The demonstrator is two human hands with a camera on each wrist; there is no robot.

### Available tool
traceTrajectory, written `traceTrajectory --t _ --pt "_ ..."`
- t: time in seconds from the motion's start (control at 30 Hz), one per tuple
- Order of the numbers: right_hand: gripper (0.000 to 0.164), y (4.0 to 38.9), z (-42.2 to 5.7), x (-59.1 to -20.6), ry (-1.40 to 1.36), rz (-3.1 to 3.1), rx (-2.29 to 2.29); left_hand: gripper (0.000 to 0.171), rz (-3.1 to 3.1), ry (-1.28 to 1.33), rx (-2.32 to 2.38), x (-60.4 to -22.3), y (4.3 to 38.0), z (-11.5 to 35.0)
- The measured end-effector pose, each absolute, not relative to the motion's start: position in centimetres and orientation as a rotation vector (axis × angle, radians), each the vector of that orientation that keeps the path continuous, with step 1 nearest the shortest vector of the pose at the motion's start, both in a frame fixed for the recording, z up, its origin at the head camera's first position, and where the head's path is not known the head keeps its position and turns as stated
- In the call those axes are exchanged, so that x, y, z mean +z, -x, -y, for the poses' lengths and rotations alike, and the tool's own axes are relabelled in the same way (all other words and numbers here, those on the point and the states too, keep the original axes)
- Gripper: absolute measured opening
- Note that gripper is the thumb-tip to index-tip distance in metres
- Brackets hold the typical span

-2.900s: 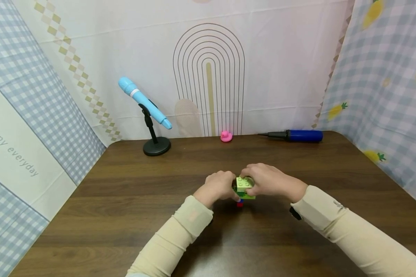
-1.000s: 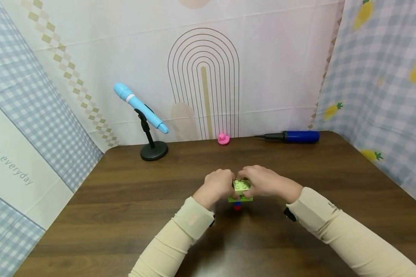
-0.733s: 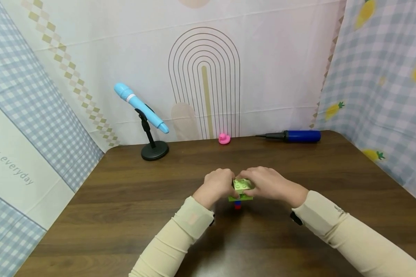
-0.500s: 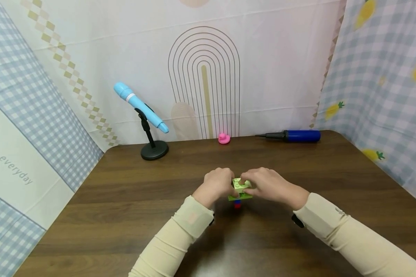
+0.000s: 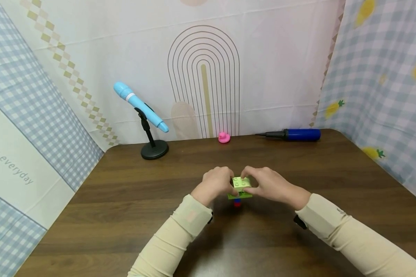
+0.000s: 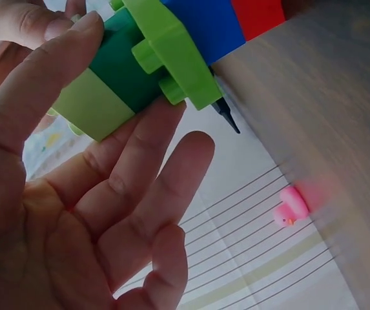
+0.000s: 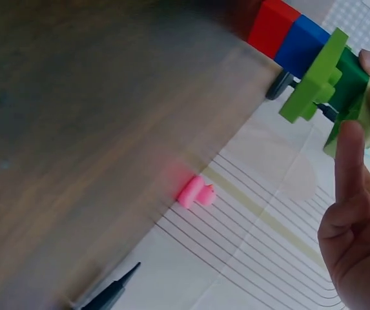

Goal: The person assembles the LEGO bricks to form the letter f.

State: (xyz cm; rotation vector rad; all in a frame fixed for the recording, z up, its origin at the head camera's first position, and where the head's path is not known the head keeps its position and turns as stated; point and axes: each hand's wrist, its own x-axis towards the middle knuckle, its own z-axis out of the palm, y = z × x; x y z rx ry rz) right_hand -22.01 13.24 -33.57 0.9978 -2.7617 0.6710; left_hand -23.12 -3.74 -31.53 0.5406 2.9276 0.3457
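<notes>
A small tower of toy building bricks stands upright between both hands. From the bottom it has a red brick (image 6: pixel 259 18), a blue brick (image 6: pixel 204 27), a lime-green studded plate (image 6: pixel 175 55), a dark green brick (image 6: pixel 125 64) and a pale green brick (image 5: pixel 241 183) on top. My left hand (image 5: pixel 214 183) grips the tower from the left, thumb on the dark green brick. From the right, my right hand (image 5: pixel 267 184) pinches the pale green brick between thumb and forefinger. Whether the red brick touches the table is unclear.
The wooden table (image 5: pixel 152 231) bears a light blue microphone (image 5: pixel 140 105) on a black stand (image 5: pixel 154 149) at the back left. A pink rubber duck (image 5: pixel 224 137) and a blue hand pump (image 5: pixel 299 134) lie along the back edge, before a printed cloth (image 5: pixel 274 69).
My right hand has shifted slightly rightward, so more of the pale green brick's studded top shows. My left hand and the tower have stayed nearly in place.
</notes>
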Motion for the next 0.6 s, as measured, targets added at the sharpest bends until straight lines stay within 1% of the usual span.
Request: traceTrajectory --t 0.17,0.33,0.5,0.6 --pt "0.039 22.0 -13.6 -34.1 -0.932 2.815 0.719 0.039 -2.923 -0.538 0.374 -31.8 23.2 3.9" --pt "0.046 22.1 -14.1 -34.7 -0.882 2.959 0.729 0.037 -2.925 -0.546 0.390 -31.9 23.1 3.9" --pt "0.045 22.4 -14.1 -35.1 -0.855 3.018 0.701 0.034 -2.930 -0.577 0.425 -32.2 23.1 4.2" --pt "0.044 22.6 -14.0 -35.0 -0.852 3.020 0.687 0.036 -2.939 -0.603 0.443 -32.5 23.0 4.5"
